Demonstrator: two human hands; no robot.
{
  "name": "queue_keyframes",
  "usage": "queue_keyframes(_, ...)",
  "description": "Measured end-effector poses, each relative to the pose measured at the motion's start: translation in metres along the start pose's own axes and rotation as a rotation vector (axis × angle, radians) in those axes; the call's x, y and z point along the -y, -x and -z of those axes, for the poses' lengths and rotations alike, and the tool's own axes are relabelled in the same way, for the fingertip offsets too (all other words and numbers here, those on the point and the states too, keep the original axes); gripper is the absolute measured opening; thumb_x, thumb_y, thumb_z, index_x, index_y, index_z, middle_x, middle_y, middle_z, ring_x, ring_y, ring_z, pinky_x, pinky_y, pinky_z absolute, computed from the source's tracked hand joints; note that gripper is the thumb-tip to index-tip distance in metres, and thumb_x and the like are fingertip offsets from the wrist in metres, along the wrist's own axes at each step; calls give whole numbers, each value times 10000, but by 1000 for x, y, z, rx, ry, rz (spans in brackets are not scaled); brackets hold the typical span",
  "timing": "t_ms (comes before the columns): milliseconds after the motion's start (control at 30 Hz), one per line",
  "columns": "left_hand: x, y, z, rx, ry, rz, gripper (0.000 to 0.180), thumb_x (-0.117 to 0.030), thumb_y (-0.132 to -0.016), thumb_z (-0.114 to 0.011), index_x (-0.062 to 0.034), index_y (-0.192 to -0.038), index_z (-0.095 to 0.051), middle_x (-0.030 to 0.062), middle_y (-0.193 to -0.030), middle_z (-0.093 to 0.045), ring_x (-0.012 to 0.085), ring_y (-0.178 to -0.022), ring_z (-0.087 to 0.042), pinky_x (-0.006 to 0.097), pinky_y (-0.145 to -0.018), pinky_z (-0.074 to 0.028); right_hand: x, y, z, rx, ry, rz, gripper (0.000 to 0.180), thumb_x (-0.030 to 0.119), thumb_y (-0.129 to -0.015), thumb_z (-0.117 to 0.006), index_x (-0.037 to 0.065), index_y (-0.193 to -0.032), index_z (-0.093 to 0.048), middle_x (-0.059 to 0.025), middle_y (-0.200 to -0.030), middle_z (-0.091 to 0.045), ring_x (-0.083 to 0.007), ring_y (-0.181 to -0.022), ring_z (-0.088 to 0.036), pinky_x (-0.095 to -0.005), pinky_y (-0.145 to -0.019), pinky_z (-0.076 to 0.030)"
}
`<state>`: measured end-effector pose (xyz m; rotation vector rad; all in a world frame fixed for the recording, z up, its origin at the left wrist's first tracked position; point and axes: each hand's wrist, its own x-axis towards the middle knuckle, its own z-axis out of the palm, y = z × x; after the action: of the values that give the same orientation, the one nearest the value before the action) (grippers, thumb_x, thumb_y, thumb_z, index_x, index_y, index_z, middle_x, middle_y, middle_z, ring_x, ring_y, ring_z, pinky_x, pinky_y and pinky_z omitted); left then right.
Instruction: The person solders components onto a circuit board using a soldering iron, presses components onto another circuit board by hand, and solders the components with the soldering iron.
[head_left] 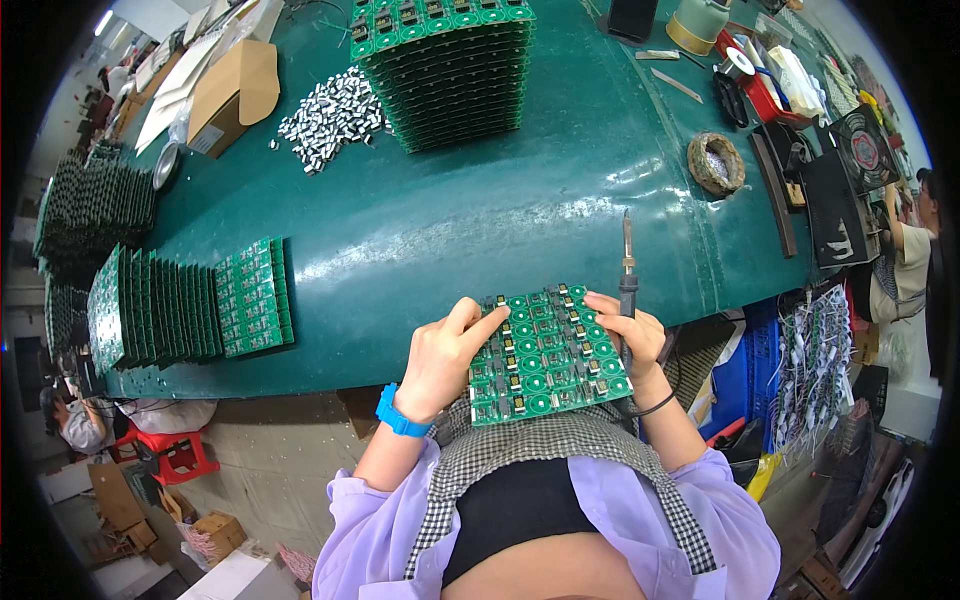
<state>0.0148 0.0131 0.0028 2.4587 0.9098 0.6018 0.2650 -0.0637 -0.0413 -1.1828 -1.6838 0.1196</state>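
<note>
A green circuit board panel (540, 370), set with rows of small parts, is tilted up at the table's front edge. My left hand (445, 350) grips its left side, the index finger on the top face near a dark component. My right hand (640, 335) is closed round the handle of a soldering iron (628, 285), with its fingers also at the panel's upper right corner. The iron's tip points away from me, clear of the panel. Beneath the panel the fingers are hidden.
A tall stack of circuit boards (450, 90) stands at the back beside a heap of small silvery components (335, 115). More boards (165, 305) stand in a row at left. At right are a round tip-cleaning pot (716, 165), a black fan (860, 150) and a solder spool (738, 63).
</note>
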Motion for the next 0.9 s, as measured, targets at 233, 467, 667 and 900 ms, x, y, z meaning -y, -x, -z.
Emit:
queue_keyframes(233, -4, 1, 0, -69, 64, 101, 545, 83, -654, -597, -110, -1162, -627, 76, -907, -563, 268, -688, -629, 357, -573, -512, 2, -3, 0, -8, -8, -29, 189, -20, -761, -676, 31, -912, -574, -178, -965, -706, -318, -858, -711, -348, -714, -585)
queue_keyframes(467, -3, 4, -4, -211, 231, 210, 358, 107, -651, -628, -57, -968, -599, 97, -956, -615, 316, -788, -651, 362, -632, -528, 5, -7, 0, -27, 0, -138, 147, -12, -757, -673, 27, -882, -605, -162, -947, -716, -265, -813, -717, -297, -679, -567)
queue_keyframes(667, -5, 5, -9, -324, 254, 150, 361, 139, -609, -597, -41, -922, -595, 116, -904, -639, 311, -764, -651, 349, -607, -522, 3, -3, -2, -43, -19, -158, 146, -25, -750, -663, 9, -885, -620, -154, -953, -719, -232, -802, -718, -270, -666, -558)
queue_keyframes(900, -8, 2, -8, -329, 220, 93, 382, 152, -585, -577, -42, -912, -604, 108, -882, -645, 298, -721, -651, 340, -586, -522, -1, 0, -3, -77, -102, -201, 176, -40, -731, -650, -4, -901, -624, -173, -958, -716, -228, -823, -716, -261, -685, -557)
